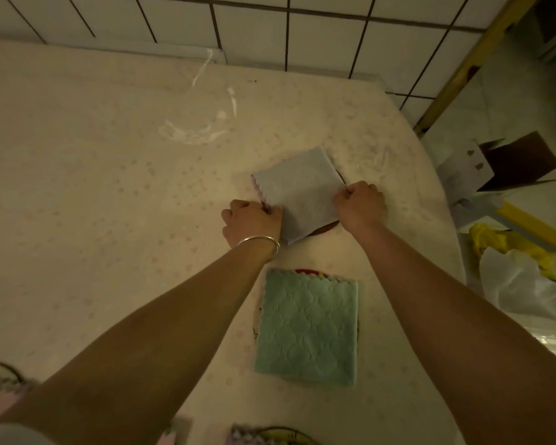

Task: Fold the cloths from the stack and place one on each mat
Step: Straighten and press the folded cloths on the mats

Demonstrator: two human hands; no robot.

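Your left hand pinches the near-left corner of a pale blue cloth, fingers curled tight on its scalloped edge, and your right hand grips the same cloth's right edge. Both hands hold it, folded, over a mat near the table's right edge.

You look to be at the placing step for this cloth: it already lies flat and square. The next move likely calls for letting go with both hands without dragging the fabric, perhaps after nudging it to centre, since the dark rim peeks out only at the near-right side.

Nearest you, at the table's near edge, scraps of pinkish and lilac cloth and curved rims show at the bottom left and bottom centre; they are cut off, so you cannot tell whether these are the stack, more mats, or finished placements. Next out, a green cloth lies folded on a mat of which only a red sliver at its far edge shows. Farther still is the blue cloth you hold; its mat is almost wholly covered. Off the table's right edge, a box and yellow and white bags sit in dim light, hard to make out.
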